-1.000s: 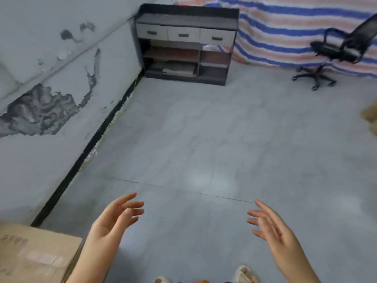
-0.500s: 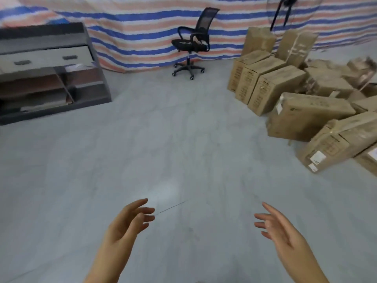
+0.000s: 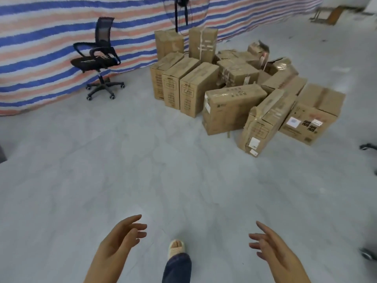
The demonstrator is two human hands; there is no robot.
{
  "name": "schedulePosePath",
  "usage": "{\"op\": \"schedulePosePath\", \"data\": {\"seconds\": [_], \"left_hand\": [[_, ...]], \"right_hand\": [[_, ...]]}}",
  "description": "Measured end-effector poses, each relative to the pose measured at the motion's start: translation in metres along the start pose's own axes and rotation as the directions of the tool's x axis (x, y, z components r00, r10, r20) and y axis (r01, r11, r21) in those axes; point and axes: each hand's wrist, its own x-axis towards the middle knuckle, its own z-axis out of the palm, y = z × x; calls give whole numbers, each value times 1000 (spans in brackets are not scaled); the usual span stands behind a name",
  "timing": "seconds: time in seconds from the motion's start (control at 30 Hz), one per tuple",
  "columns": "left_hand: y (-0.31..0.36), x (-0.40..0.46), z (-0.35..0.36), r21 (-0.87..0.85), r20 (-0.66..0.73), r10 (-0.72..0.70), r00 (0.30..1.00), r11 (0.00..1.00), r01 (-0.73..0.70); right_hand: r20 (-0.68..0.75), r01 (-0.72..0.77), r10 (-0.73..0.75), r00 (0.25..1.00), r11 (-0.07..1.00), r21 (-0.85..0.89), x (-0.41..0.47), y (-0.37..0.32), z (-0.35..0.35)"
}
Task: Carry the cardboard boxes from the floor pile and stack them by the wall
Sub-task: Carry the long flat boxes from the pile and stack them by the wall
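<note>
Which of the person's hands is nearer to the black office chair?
Left. The left hand is open low in the view, on the office chair's side; the right hand is open farther right, below the box pile.

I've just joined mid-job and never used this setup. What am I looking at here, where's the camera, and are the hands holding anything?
There is no machine: a person wears one wide-angle camera on the head, looking forward and down. At the bottom you see the left hand and right hand, both open and empty, with one foot stepping forward. Ahead on the grey floor lies the pile of cardboard boxes, some upright, some tipped. Left of it stands an office chair before a striped tarp. A fan stands behind the boxes.
</note>
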Motion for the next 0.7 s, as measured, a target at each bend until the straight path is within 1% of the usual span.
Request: {"op": "schedulePosePath", "data": {"seconds": [0.2,0.3,0.37,0.47,0.6,0.7], "left_hand": [[58,147,32,34,127,50,991,998,-55],[87,211,58,77,218,60,974,994,-79],[102,245,80,101,274,59,960,991,-90],[120,290,118,113,340,50,939,989,-93],[140,349,177,121,373,44,927,988,-96],[154,392,232,104,342,51,938,990,-92]], "right_hand": [[-202,71,-44,978,989,133,109,-64,-2],[-240,95,-62,969,987,131,156,-91,-9],[-263,91,-46,964,983,161,180,-104,-16],[-338,78,-15,941,982,174,215,-110,-34],[-401,42,56,915,972,232,271,-107,-67],[-403,20,77,912,973,232,324,-111,-104]]}}
